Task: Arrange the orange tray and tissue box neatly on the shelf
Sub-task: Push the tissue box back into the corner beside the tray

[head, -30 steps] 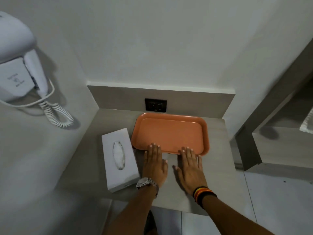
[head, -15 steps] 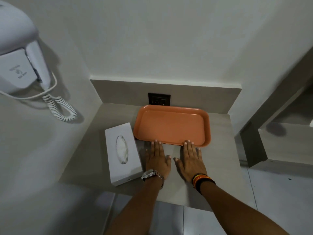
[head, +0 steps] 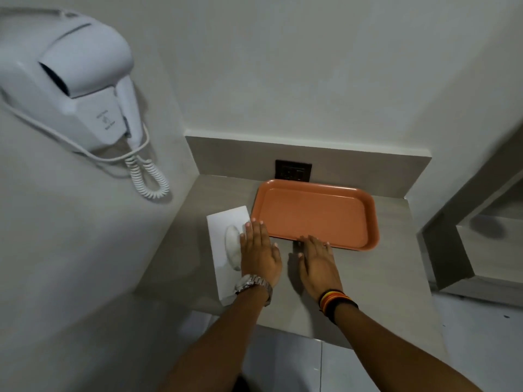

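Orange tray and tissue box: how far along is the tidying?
Looks done: the orange tray sits against the back of the shelf below the outlet. In hand: the left hand lies flat, overlapping the tissue box, while the right hand touches the tray's near rim. Left: the box sits slightly skewed to the tray, so it likely needs squaring up.

My grey shelf (head: 393, 267) fills the wall corner. On it lie the orange tray (head: 311, 213), pushed to the back, and the white tissue box (head: 223, 236) just left of it, lengthwise, reaching the front edge.
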Action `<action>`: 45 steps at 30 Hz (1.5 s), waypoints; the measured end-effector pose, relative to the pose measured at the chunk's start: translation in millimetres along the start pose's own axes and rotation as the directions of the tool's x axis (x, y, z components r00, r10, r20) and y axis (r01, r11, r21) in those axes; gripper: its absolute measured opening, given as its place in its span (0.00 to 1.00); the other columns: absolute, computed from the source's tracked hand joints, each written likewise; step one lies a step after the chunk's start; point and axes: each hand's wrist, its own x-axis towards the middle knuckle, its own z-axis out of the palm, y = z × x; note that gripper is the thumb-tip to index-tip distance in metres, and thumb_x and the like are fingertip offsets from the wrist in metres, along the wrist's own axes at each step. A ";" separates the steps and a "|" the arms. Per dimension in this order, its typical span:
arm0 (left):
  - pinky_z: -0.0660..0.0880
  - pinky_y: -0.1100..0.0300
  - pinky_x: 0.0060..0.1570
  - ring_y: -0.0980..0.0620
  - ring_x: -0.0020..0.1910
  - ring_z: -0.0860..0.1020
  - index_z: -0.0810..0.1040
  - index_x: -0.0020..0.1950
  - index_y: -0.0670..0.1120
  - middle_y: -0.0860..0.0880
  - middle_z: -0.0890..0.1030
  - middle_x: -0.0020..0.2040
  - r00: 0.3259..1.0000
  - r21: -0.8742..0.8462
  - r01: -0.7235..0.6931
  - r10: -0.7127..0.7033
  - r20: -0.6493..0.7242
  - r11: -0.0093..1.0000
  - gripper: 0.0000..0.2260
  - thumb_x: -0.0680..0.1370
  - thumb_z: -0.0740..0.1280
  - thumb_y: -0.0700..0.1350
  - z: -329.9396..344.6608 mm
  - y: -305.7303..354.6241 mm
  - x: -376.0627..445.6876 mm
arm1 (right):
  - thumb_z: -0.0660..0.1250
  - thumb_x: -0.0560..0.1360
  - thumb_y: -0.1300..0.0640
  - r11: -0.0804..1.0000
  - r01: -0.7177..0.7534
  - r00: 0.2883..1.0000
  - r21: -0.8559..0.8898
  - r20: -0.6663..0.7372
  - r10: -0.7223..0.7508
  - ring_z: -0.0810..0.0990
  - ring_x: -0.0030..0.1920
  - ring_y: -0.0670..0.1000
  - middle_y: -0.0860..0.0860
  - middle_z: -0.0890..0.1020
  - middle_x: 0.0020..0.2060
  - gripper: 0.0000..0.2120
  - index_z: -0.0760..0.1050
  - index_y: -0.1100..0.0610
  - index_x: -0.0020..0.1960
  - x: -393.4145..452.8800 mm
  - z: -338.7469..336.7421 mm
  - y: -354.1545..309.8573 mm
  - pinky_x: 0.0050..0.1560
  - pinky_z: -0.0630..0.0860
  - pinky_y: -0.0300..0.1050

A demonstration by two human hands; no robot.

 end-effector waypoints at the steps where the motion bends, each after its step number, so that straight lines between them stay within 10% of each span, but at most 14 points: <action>1: 0.44 0.46 0.83 0.44 0.84 0.44 0.47 0.84 0.43 0.43 0.46 0.85 0.998 -0.009 0.044 -0.045 -0.032 0.999 0.31 0.83 0.52 0.48 -8.2 -12.4 -1.6 | 0.55 0.82 0.53 0.997 -0.007 1.000 0.081 0.018 0.006 0.73 0.69 0.59 0.58 0.77 0.68 0.20 0.69 0.56 0.72 1.8 4.2 -13.1 0.73 0.66 0.53; 8: 0.58 0.49 0.81 0.40 0.82 0.57 0.53 0.82 0.38 0.38 0.57 0.83 0.882 -0.391 0.442 -0.472 0.024 0.807 0.27 0.85 0.54 0.47 -29.1 -78.7 -25.9 | 0.57 0.83 0.51 0.808 -0.365 0.892 0.462 0.421 0.163 0.76 0.65 0.56 0.55 0.78 0.68 0.20 0.72 0.55 0.72 9.5 38.6 -74.6 0.66 0.68 0.43; 12: 0.76 0.52 0.61 0.39 0.66 0.78 0.70 0.76 0.42 0.40 0.78 0.71 0.812 -0.601 0.512 -0.574 0.105 0.614 0.20 0.85 0.56 0.48 -26.3 -95.9 -33.1 | 0.58 0.83 0.53 0.727 -0.416 0.880 0.546 0.442 0.172 0.78 0.61 0.54 0.52 0.81 0.63 0.17 0.73 0.52 0.70 7.9 50.8 -93.5 0.62 0.71 0.44; 18: 0.79 0.53 0.46 0.43 0.53 0.83 0.78 0.69 0.45 0.42 0.84 0.62 0.717 -0.745 0.547 -0.674 0.180 0.382 0.17 0.81 0.63 0.46 -35.3 -103.3 -23.1 | 0.56 0.84 0.49 0.623 -0.472 0.877 0.623 0.404 0.261 0.73 0.69 0.55 0.52 0.75 0.71 0.21 0.68 0.53 0.75 12.6 66.5 -128.3 0.72 0.65 0.48; 30: 0.83 0.49 0.51 0.41 0.50 0.84 0.82 0.60 0.46 0.44 0.86 0.55 0.873 -0.584 0.446 -0.472 0.119 0.678 0.16 0.77 0.62 0.47 -114.0 -201.3 76.6 | 0.51 0.84 0.44 0.492 -0.490 0.871 0.719 0.414 0.263 0.63 0.78 0.55 0.51 0.62 0.80 0.28 0.53 0.52 0.81 68.2 108.8 -234.2 0.78 0.57 0.51; 45: 0.79 0.49 0.60 0.41 0.60 0.81 0.77 0.69 0.51 0.46 0.83 0.64 0.891 -0.527 0.433 -0.434 0.129 0.731 0.21 0.77 0.59 0.46 -100.4 -252.3 109.2 | 0.51 0.83 0.39 0.508 -0.550 0.833 0.663 0.474 0.284 0.57 0.80 0.54 0.49 0.56 0.81 0.32 0.48 0.50 0.82 94.6 148.9 -253.9 0.78 0.52 0.50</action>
